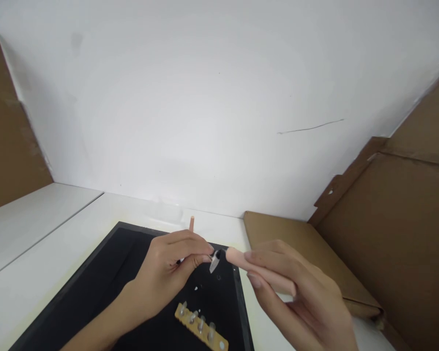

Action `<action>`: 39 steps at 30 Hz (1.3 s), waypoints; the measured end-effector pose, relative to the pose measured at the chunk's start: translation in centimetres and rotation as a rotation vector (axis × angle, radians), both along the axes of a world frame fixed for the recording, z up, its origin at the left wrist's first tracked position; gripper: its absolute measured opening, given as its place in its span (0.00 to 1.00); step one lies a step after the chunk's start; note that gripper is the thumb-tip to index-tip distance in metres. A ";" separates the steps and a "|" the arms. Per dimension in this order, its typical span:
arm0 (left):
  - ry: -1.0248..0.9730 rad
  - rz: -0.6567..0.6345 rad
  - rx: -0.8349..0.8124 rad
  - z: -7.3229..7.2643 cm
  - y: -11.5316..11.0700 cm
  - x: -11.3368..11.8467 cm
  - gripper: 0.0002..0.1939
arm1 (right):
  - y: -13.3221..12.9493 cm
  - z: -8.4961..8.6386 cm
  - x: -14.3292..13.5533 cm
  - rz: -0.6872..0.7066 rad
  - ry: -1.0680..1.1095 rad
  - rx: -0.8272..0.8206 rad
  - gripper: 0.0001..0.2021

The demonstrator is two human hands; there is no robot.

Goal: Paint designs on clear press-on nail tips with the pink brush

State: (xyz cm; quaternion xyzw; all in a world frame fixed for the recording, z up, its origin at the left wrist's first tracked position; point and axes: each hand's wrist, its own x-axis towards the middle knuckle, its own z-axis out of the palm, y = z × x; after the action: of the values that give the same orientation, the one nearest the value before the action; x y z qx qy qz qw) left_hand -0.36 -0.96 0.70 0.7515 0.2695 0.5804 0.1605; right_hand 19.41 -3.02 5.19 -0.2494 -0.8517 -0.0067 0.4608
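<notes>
My left hand (177, 258) is closed in a pinch near the middle of the view. At its fingertips is a small clear false nail tip (214, 265), pointing down. A thin pink stick (192, 224) rises behind this hand; whether the hand holds it I cannot tell. My right hand (303, 287) is wrapped round a thick pale-pink handle (270, 278), tilted down to the right. Its dark end lies at the nail tip; whether they touch is unclear. Below, a yellow strip (201, 329) carries several clear nail-like pieces.
A black mat (95, 287) lies on the white table (47, 243), with small white bits on it. On the right are a flat cardboard box (296, 234) and a cardboard wall (395, 234). A white wall (205, 107) stands behind.
</notes>
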 end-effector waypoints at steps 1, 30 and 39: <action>0.014 -0.005 0.006 -0.1 0.0 0.0 0.10 | 0.0 -0.2 0.1 -0.020 0.003 0.008 0.13; 0.155 0.029 0.014 0.5 -0.3 0.3 0.06 | -0.1 0.6 0.1 0.029 -0.067 -0.040 0.12; 0.137 0.015 0.070 0.1 -0.3 0.3 0.06 | 0.0 0.2 0.1 -0.016 -0.068 -0.011 0.10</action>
State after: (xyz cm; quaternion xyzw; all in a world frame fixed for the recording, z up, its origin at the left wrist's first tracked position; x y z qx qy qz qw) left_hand -0.02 -1.23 0.83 0.7926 0.2651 0.5379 0.1106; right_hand 19.54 -3.04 5.42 -0.2585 -0.8649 -0.0142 0.4301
